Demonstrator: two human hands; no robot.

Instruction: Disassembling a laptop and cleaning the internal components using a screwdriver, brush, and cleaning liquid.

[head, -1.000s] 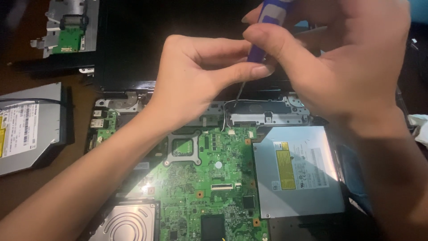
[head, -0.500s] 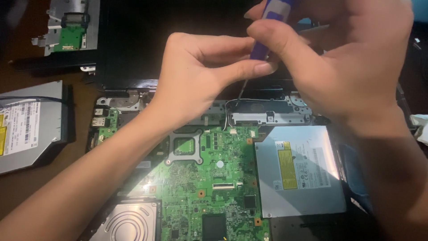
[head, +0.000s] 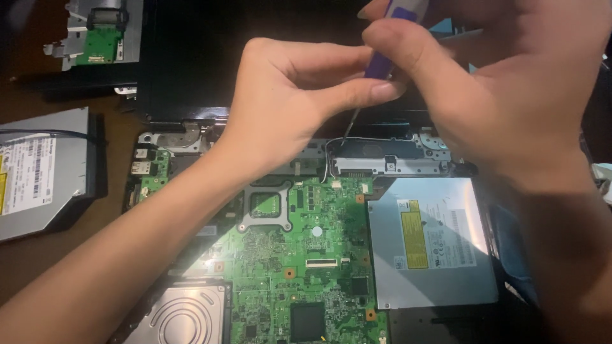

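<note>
Between the earlier views and this one, almost nothing shifts: both hands stay bunched over the upper edge of the opened laptop, and the slim purple-handled screwdriver (head: 382, 64) keeps its steep lean, its thin metal shaft pointing down to the grey metal bracket (head: 389, 162) just above the board, which suggests the tool is being turned in place rather than moved on. The right hand (head: 503, 95) is closed on the purple handle from above, fingers wrapped over it. The left hand (head: 287, 102) presses thumb and forefinger together against the lower part of the handle, steadying it. Below them lies the green printed circuit board (head: 306, 255) with its square silver-framed processor socket (head: 264, 205); a flat silver optical drive with a yellow label (head: 430, 242) sits just beside the board on the right, and a round-ribbed silver hard drive (head: 185, 315) lies at the lower left corner. All of this rests on a dark brown wooden table (head: 32, 255), where a second loose silver optical drive (head: 41, 169) lies well apart to the left and a small green card in a grey metal frame (head: 99, 35) sits at the far corner.
</note>
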